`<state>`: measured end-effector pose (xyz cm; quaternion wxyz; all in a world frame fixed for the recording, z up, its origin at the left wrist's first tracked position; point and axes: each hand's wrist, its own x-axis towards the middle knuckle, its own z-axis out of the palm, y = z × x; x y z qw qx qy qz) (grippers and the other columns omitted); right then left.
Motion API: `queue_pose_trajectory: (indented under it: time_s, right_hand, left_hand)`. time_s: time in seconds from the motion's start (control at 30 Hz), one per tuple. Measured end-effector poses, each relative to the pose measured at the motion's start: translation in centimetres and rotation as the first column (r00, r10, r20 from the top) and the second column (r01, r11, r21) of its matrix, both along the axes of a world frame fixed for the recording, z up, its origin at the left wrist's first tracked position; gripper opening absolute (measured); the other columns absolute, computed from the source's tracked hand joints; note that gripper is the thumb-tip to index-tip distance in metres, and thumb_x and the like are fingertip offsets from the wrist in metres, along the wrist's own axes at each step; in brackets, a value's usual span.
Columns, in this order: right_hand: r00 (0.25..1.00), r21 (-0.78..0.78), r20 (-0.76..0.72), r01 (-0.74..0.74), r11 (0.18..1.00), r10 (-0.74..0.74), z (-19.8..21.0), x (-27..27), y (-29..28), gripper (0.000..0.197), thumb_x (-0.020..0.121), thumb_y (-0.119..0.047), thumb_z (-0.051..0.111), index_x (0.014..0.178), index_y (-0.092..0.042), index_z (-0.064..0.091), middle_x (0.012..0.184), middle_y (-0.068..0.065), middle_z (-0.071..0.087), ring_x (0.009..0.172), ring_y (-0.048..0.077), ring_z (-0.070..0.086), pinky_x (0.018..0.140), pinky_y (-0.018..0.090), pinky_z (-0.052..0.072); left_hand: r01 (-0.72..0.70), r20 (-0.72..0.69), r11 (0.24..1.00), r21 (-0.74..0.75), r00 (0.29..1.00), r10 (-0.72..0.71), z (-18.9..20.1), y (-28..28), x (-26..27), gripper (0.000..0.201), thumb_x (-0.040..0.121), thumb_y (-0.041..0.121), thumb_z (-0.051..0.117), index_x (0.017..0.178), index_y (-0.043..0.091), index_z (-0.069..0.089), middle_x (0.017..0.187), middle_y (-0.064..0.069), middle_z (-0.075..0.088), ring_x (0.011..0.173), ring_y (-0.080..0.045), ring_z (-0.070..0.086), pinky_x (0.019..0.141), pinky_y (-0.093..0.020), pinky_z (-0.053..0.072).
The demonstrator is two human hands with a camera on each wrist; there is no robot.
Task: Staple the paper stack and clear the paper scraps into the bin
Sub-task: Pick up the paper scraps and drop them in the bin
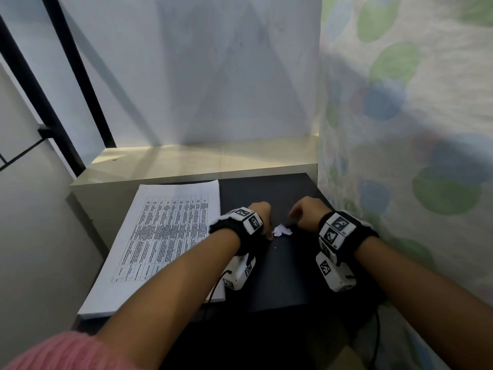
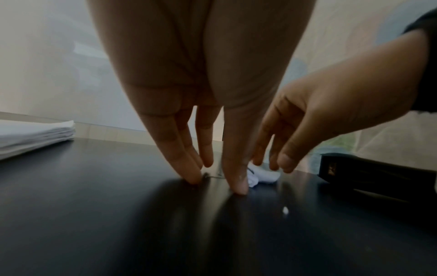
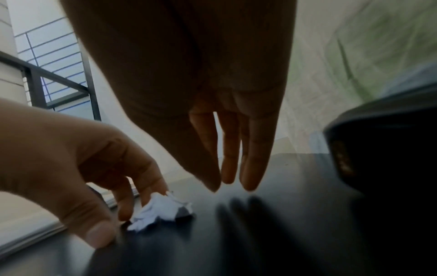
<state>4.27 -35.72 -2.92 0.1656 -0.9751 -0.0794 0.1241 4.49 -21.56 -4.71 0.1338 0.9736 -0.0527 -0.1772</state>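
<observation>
— Near the table's (image 1: 280, 276) right edge, between our two hands, lies the paper scrap (image 1: 281, 231), a small crumpled white ball.
— What do we lose from above?
— Our wrist bands cover most of both hands. The stapler (image 2: 378, 175) shows only in the wrist views, dark, cut off by the frame, beside our right hand (image 2: 331, 104).
— And the hands?
— Our left hand (image 1: 262, 213) stands with straight fingers, tips pressing the dark tabletop just left of the scrap, holding nothing. Our right hand hangs relaxed, fingers down above the scrap, empty.
— The paper stack (image 1: 160, 241)?
— Flat along the table's left edge, a printed grid on top; the print is too small to read. A tiny white fleck (image 2: 285, 210) lies nearer us.
</observation>
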Motion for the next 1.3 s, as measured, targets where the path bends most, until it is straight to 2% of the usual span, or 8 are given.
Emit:
queue_pose_trajectory:
  time_s: [0.07, 0.27, 0.43, 0.53, 0.67, 0.87, 1.03, 1.3]
  right_hand:
    - [0.999, -0.043, -0.051, -0.002, 0.999, -0.001, -0.1, -0.3, -0.2, 0.032, 0.084, -0.005, 0.064, 0.115, -0.011, 0.068, 0.122, 0.008, 0.066, 0.116, 0.023, 0.061, 0.1, 0.029, 0.048]
    - [0.996, -0.067, -0.072, -0.052, 0.996, 0.047, -0.1, -0.5, 1.6, 0.027, 0.082, -0.008, 0.067, 0.108, -0.008, 0.072, 0.116, 0.013, 0.069, 0.11, 0.027, 0.063, 0.096, 0.032, 0.05]
    - [0.994, 0.019, -0.089, -0.063, 0.998, 0.064, 0.6, -0.5, 1.2, 0.048, 0.071, -0.009, 0.079, 0.118, -0.007, 0.066, 0.118, 0.008, 0.069, 0.11, 0.02, 0.064, 0.092, 0.027, 0.05]
    - [0.99, -0.008, -0.092, -0.106, 0.994, 0.105, 0.7, -0.7, 1.6, 0.06, 0.072, -0.014, 0.08, 0.128, -0.009, 0.059, 0.125, 0.006, 0.064, 0.116, 0.02, 0.06, 0.091, 0.025, 0.047]
    - [0.98, -0.141, -0.035, -0.197, 0.97, 0.194, 0.4, -0.9, 3.4, 0.043, 0.075, -0.02, 0.076, 0.114, -0.005, 0.065, 0.118, 0.012, 0.067, 0.11, 0.026, 0.062, 0.08, 0.028, 0.047]
    - [0.98, -0.177, -0.042, -0.199, 0.964, 0.195, 0.6, -0.7, 3.7, 0.04, 0.076, -0.018, 0.075, 0.113, -0.005, 0.068, 0.116, 0.013, 0.068, 0.109, 0.027, 0.064, 0.089, 0.032, 0.051]
    - [0.994, -0.086, -0.03, -0.103, 0.991, 0.101, 1.1, -0.4, 1.6, 0.037, 0.07, -0.01, 0.079, 0.106, -0.01, 0.072, 0.11, 0.007, 0.071, 0.105, 0.02, 0.066, 0.089, 0.027, 0.052]
    - [0.995, -0.065, -0.07, -0.077, 0.995, 0.073, 0.8, -0.7, 2.1, 0.023, 0.077, -0.006, 0.073, 0.1, -0.01, 0.075, 0.106, 0.009, 0.074, 0.1, 0.022, 0.069, 0.092, 0.031, 0.054]
  left_hand:
    - [0.003, -0.001, 1.0, 0.005, 1.0, -0.003, 0.1, 0.0, 0.0, 0.049, 0.075, 0.023, 0.077, 0.116, 0.0, 0.065, 0.118, -0.015, 0.067, 0.108, -0.031, 0.064, 0.087, -0.033, 0.052]
    - [0.03, 0.048, 0.997, -0.074, 0.998, -0.027, -0.1, -0.6, -0.2, 0.033, 0.08, 0.006, 0.067, 0.113, 0.002, 0.067, 0.115, -0.017, 0.068, 0.107, -0.031, 0.065, 0.084, -0.033, 0.051]
    - [0.002, 0.061, 0.997, -0.073, 0.998, 0.002, 0.2, 0.7, 0.0, 0.056, 0.075, 0.011, 0.072, 0.128, 0.007, 0.054, 0.129, -0.011, 0.06, 0.119, -0.027, 0.058, 0.097, -0.031, 0.049]
    - [-0.006, 0.043, 0.998, -0.059, 0.999, 0.009, 0.3, 1.4, 0.0, 0.056, 0.072, 0.011, 0.073, 0.125, 0.008, 0.056, 0.127, -0.01, 0.062, 0.116, -0.026, 0.06, 0.096, -0.032, 0.051]
    - [0.01, 0.033, 0.997, -0.082, 0.999, -0.007, 0.5, 1.4, -0.4, 0.04, 0.072, 0.009, 0.072, 0.111, 0.007, 0.066, 0.116, -0.011, 0.069, 0.106, -0.027, 0.065, 0.077, -0.027, 0.05]
    - [0.034, 0.064, 0.992, -0.121, 0.998, -0.026, 0.8, 0.9, -1.3, 0.04, 0.076, 0.012, 0.072, 0.114, 0.005, 0.063, 0.117, -0.013, 0.067, 0.109, -0.03, 0.064, 0.078, -0.03, 0.048]
    - [0.077, 0.069, 0.984, -0.161, 0.995, -0.066, 1.0, 1.0, -1.5, 0.06, 0.076, 0.0, 0.069, 0.132, 0.018, 0.054, 0.127, -0.011, 0.059, 0.11, -0.03, 0.063, 0.086, -0.032, 0.054]
    - [0.085, 0.041, 0.99, -0.114, 0.996, -0.081, 1.2, 1.2, -1.6, 0.027, 0.077, 0.003, 0.07, 0.104, 0.009, 0.073, 0.108, -0.011, 0.073, 0.103, -0.024, 0.068, 0.076, -0.023, 0.047]
